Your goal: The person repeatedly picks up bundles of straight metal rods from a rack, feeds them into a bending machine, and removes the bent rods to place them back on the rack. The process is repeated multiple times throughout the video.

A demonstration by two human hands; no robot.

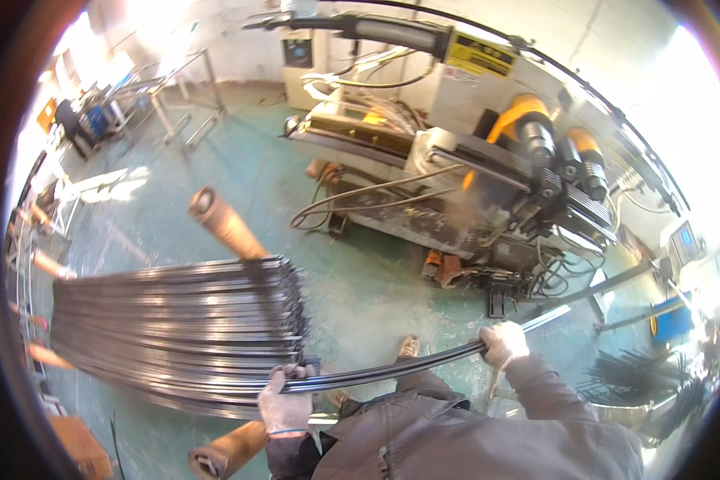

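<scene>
Across the front of my body run several long, dark metal bars [400, 369], shiny along their edges and lying close together. My left hand [286, 404], in a pale glove, is closed round them beside the near corner of a big stack of similar bars [176, 324]. Farther right, my right hand [504, 344], also gloved, is wrapped round the same bars, which stick out past it to the right. Where the held bars pass my left hand, their far ends merge with the stack, so I cannot tell where they end.
Brown-wrapped rollers [230, 226] show beyond and below the stack. Ahead stands a long machine [424, 216] with orange-and-black motors [532, 132] and loose hoses. A dark bundle [628, 376] lies to the right near a blue box [669, 318]. A person [74, 128] stands far left.
</scene>
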